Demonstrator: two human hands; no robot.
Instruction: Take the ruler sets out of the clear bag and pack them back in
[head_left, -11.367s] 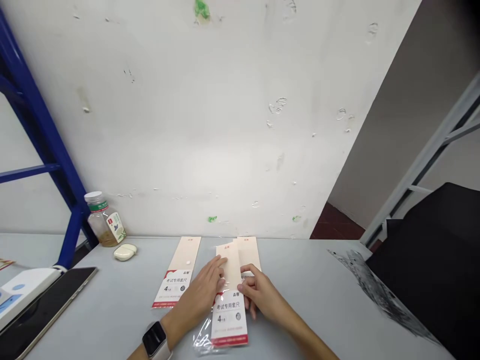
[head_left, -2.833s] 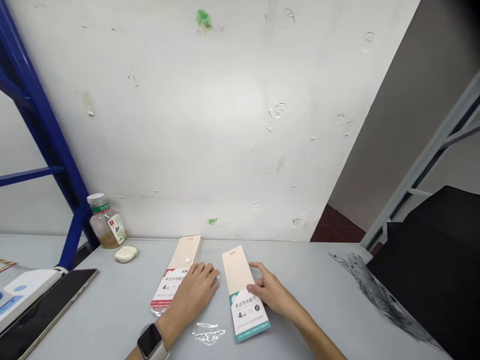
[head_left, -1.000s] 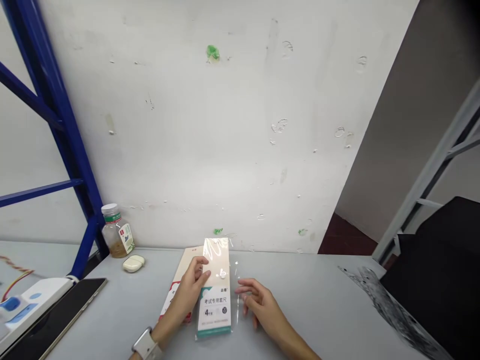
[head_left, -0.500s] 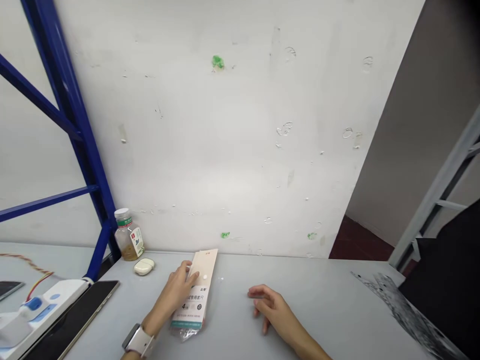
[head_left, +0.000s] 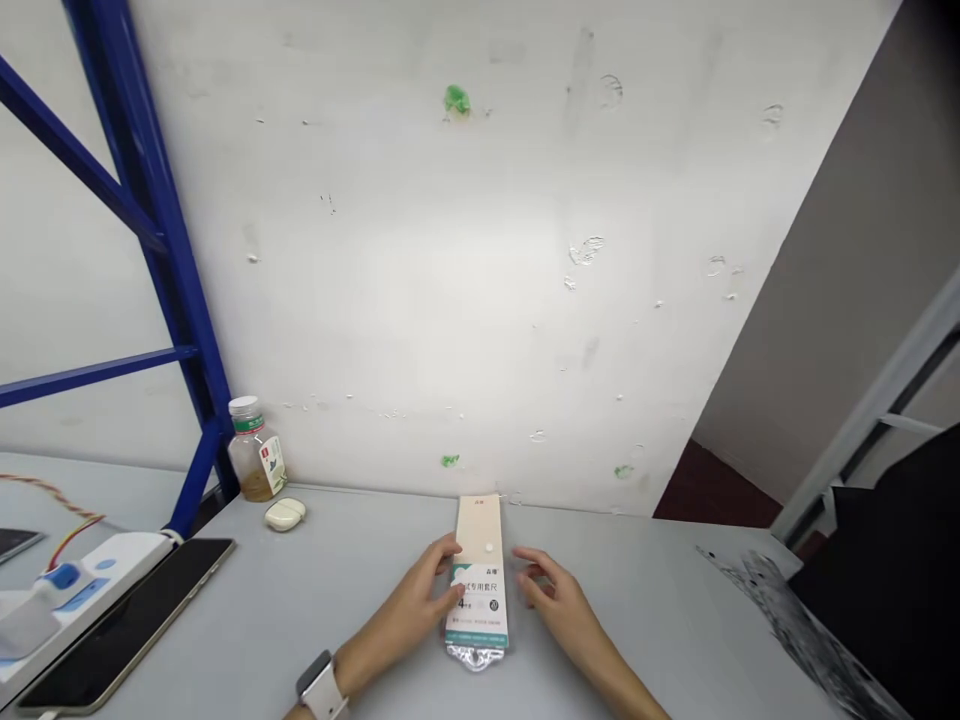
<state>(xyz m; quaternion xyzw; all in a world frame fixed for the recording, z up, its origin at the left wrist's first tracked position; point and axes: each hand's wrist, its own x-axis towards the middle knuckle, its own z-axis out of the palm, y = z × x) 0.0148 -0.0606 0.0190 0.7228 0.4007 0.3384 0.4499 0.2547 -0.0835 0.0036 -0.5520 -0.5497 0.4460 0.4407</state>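
Note:
A slim packaged ruler set (head_left: 480,610), with a cream upper part, printed Chinese text and a teal strip, is upright to my view at the table's middle. Clear plastic shows at its near end. My left hand (head_left: 420,595), with a watch on the wrist, holds the packet's left edge, the thumb over its front. The other fingertips there are partly hidden. My right hand (head_left: 559,600) hovers just right of the packet, apart from it, empty, its fingers loosely bent and spread.
At the left are a lidded jar (head_left: 256,455), a cream earbud case (head_left: 285,514), a phone (head_left: 127,625) and a white power strip (head_left: 90,590). A blue metal frame (head_left: 161,240) rises beside the white wall (head_left: 450,300). Black-and-white patterned material (head_left: 802,620) lies at right.
The ruler set has moved right with my left hand and turned from slanted to nearly straight. My right hand is now close beside it. The view has shifted slightly.

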